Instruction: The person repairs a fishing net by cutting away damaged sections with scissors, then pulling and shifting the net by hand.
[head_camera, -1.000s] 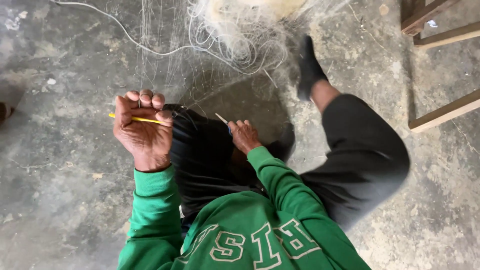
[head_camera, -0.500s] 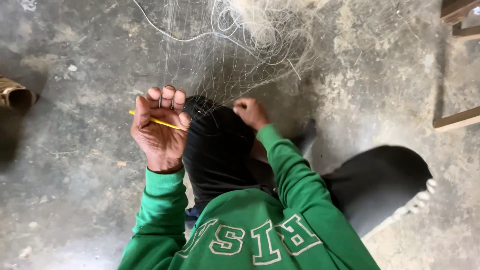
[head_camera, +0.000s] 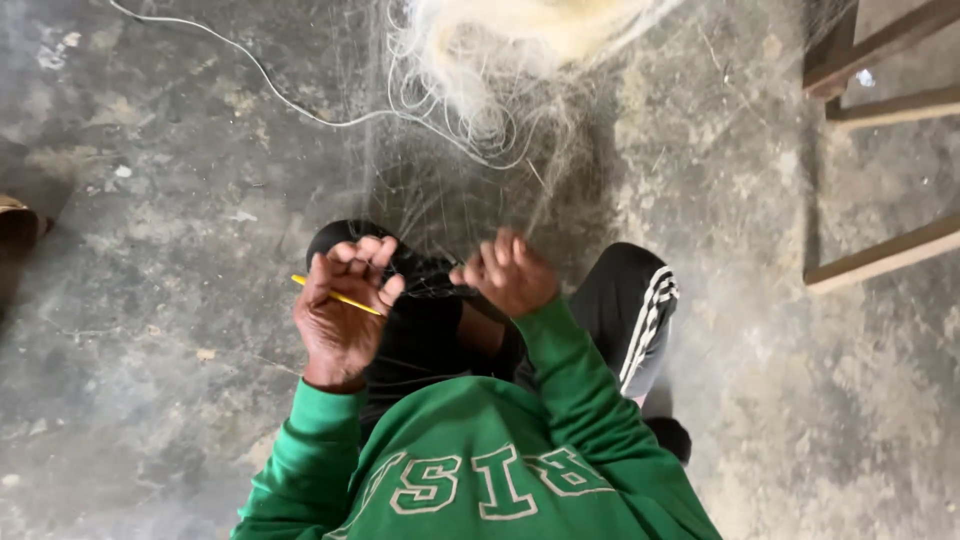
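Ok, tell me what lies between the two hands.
Head view: between left hand and right hand, fine net mesh stretches over a dark-clad knee.

Green sweatshirt (head_camera: 480, 470) with pale outlined lettering; black trousers (head_camera: 630, 310) with white side stripes.

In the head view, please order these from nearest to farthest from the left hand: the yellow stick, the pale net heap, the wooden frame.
1. yellow stick, held in the left hand.
2. pale net heap, ahead on the floor, top centre.
3. wooden frame, far right.
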